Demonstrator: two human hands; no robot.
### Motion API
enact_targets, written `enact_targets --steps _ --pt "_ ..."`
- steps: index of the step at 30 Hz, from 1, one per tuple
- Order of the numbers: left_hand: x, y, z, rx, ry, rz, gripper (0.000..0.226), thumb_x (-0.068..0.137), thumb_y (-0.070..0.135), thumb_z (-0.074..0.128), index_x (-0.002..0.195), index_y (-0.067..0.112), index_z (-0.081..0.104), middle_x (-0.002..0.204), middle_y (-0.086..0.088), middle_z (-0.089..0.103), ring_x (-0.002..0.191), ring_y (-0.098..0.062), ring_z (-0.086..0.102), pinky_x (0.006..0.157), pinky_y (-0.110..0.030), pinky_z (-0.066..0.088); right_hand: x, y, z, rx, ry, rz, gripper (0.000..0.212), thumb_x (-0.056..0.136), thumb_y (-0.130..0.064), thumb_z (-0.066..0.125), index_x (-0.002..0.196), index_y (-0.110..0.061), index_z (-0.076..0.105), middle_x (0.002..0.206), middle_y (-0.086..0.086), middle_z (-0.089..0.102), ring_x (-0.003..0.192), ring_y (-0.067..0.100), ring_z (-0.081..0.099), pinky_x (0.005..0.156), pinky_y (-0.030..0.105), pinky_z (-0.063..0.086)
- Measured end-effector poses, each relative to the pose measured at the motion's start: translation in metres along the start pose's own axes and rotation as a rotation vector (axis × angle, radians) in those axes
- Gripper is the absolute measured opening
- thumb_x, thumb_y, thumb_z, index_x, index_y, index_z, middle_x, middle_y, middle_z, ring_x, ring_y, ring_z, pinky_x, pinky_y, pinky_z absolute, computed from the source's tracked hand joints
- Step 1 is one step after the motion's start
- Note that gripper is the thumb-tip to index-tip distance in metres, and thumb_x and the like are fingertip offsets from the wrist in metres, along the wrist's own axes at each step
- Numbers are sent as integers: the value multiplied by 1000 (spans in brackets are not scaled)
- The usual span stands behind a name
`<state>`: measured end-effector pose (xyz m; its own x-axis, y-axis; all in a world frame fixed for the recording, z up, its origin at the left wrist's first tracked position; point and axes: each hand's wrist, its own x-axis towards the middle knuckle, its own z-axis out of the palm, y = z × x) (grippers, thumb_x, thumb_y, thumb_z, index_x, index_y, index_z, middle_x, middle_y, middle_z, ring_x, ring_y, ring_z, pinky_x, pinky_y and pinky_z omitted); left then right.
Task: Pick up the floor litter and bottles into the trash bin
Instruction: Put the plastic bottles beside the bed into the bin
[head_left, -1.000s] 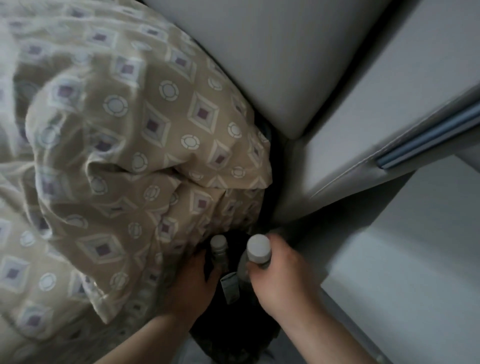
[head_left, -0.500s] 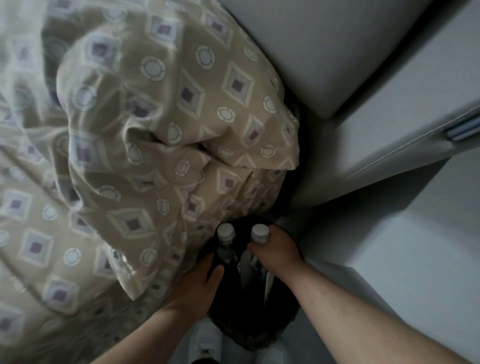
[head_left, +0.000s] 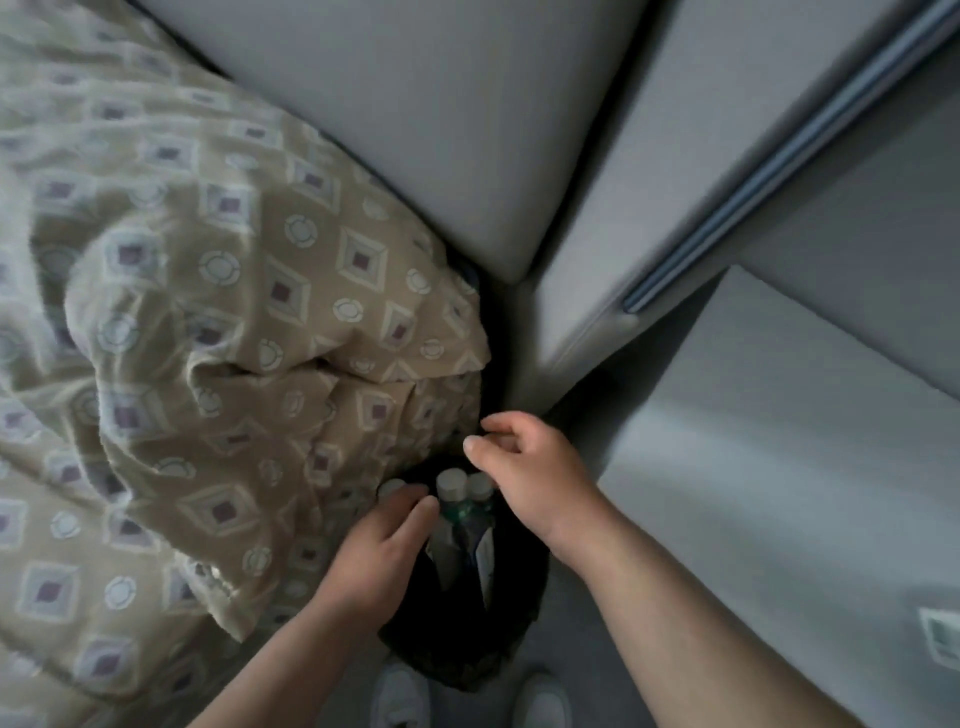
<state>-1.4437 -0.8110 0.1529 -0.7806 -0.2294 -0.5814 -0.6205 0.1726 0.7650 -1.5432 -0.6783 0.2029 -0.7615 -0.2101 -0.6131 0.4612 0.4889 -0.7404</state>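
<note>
Item: trash bin (head_left: 467, 639), dark, round-mouthed, its inside too shadowed to read; it stands low in the corner between the hanging edge of a bed cover and grey padded furniture, just ahead of the person's white shoes (head_left: 400, 696). Contents: bottles (head_left: 450, 483), three caps showing, all pale and round, standing upright and packed close together at the bin's far side. The middle one has a greenish clear neck; two carry white labels running down the body; the leftmost shows only its cap, half hidden behind fingers. Left hand (head_left: 382, 556): reaches in from the bed side, fingers (head_left: 421, 506) nearly straight and held together, tips against the bottle necks just under the caps, wrapped round nothing. Right hand (head_left: 535, 473): hovers above the bin's far rim, just over the rightmost cap, fingers loosely curled, thumb and forefinger apart, holding nothing. Surroundings: duvet (head_left: 234, 338), tan with a diamond-and-ring print, bunched and spilling down beside the bin; smooth grey padded panels (head_left: 415, 130) beyond and to the right.
</note>
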Motion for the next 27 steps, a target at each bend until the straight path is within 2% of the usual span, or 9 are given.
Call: enact_targets --steps 2,5,7,11,14,17,20,23,27 --pt "-14 38 5 4 -20 89 43 70 66 45 98 40 64 108 22 63 110 -1 55 95 -25 39 -33 -20 -32 89 36 -49 31 85 -34 65 115 -26 61 105 -8 66 96 4 63 90 28 53" --pt "-36 84 23 84 -44 206 63 65 71 43 115 36 58 113 23 59 108 7 54 94 -21 40 -83 -36 -89 199 194 -111 19 87 -30 63 105 -27 64 98 -9 68 91 2 65 83 22 53" --pt "-49 112 46 158 -57 285 56 73 62 51 123 37 52 121 22 56 113 2 54 94 -21 41 -114 -36 -125 239 306 -142 13 86 -29 64 99 -27 66 93 -8 70 88 2 66 83 24 53" --pt "-41 153 127 619 -106 580 71 89 52 49 149 28 18 152 19 13 144 -4 9 114 -21 14 -170 -26 -194 209 504 -241 19 78 -38 64 95 -30 68 93 -12 71 91 0 65 85 27 53" --pt "-20 150 182 977 -222 475 91 85 63 45 150 25 -7 158 3 -15 145 -15 -12 119 -34 3 -214 -21 -240 72 627 -374 21 80 -35 62 101 -31 64 100 -18 69 97 -5 63 86 17 51" --pt "-12 135 208 1170 -238 356 103 81 61 54 150 18 -9 157 -7 -19 145 -25 -13 119 -40 0 -254 -20 -283 -144 811 -483 25 79 -31 58 103 -34 63 101 -24 66 98 -9 61 82 2 43" --pt "-12 136 216 1215 -214 358 106 79 59 59 150 14 -5 157 -10 -16 145 -29 -9 119 -42 5 -280 -8 -323 -225 984 -519 25 80 -27 58 105 -30 65 101 -26 64 96 -8 60 81 0 41" --pt "-13 138 219 1219 -199 365 107 78 59 60 150 12 -2 157 -11 -14 145 -31 -6 118 -42 9 -288 21 -350 -121 1046 -435 24 78 -34 57 101 -37 63 99 -28 65 95 -7 60 79 4 44" --pt "-13 142 224 1249 -192 377 106 74 60 63 149 11 7 156 -12 -5 144 -31 3 115 -41 19 -279 61 -357 -16 913 -198 33 67 -58 56 99 -51 54 107 -38 57 101 -12 54 82 10 41"
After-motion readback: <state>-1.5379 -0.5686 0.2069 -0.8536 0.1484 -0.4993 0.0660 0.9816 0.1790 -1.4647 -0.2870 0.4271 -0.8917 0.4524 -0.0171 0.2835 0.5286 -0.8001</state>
